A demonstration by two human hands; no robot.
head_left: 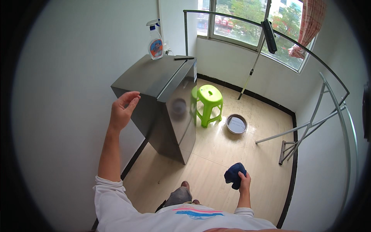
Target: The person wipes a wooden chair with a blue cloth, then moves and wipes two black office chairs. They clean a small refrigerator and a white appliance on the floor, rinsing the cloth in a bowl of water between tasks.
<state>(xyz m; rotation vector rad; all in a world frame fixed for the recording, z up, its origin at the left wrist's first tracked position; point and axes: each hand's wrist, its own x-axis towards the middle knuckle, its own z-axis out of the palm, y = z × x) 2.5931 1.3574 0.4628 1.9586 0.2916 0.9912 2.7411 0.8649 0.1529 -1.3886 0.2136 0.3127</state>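
Observation:
My left hand [123, 108] is raised beside the front corner of a grey refrigerator [150, 78], its fingers half curled with a small gap to the thumb and nothing held. The fingertips overlap the top edge in the picture; I cannot tell whether they touch it. A crumpled dark blue cloth [235, 175] hangs from my right hand [245, 180], out over the floor to the right. On the refrigerator's top stand a clear spray bottle [156, 45] with a white and blue trigger head and, near the door side, a thin dark flat object [184, 58].
Beyond the refrigerator are a green plastic stool [209, 94] and a metal basin [236, 124] holding liquid. A long-poled squeegee [269, 36] leans at the window [237, 23]. Folding metal frames [310, 124] line the right wall; a curved rail [307, 49] spans the back. A knotted curtain [308, 29] hangs there.

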